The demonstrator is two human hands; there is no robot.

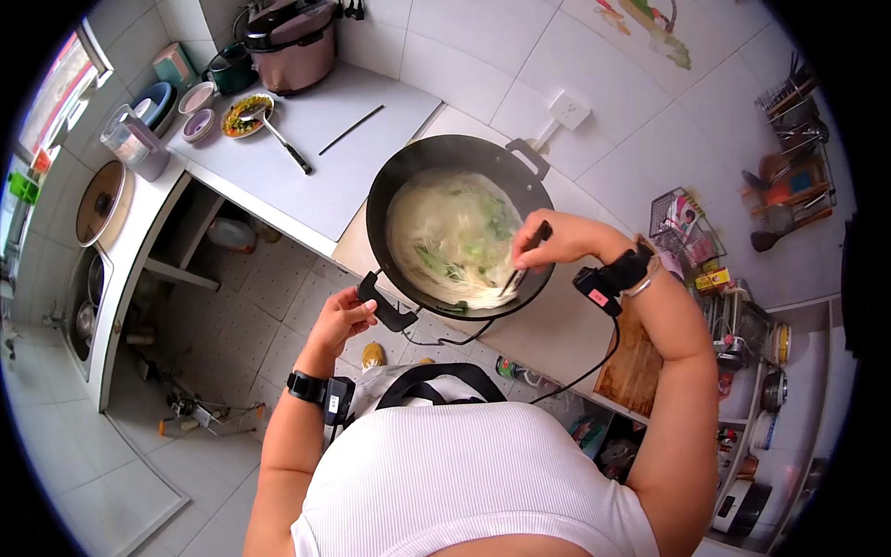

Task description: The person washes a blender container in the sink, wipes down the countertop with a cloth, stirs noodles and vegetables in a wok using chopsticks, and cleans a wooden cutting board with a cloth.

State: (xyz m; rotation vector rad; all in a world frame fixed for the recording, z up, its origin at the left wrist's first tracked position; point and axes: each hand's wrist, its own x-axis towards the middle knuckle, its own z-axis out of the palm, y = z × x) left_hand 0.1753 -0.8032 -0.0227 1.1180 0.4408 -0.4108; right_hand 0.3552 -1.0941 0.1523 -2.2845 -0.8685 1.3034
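A large dark two-handled wok (382, 200) holds steaming, cloudy broth with pale noodles (487, 295) and green leaves (497, 220). My left hand (343, 318) is closed on the wok's near-left handle (386, 303). Over the right side of the wok, my right hand (549, 243) grips dark chopsticks (511, 281), with their lower ends down among the noodles. Whether it holds one stick or a pair is hard to make out.
On the counter left of the wok lie a single dark stick (352, 130) and a plate of chopped food (232, 119) with a ladle (283, 141). Behind stands a pink cooker (292, 60). At right are a wooden board (629, 362) and a wire basket (685, 227). A cable (603, 360) hangs from my right wrist.
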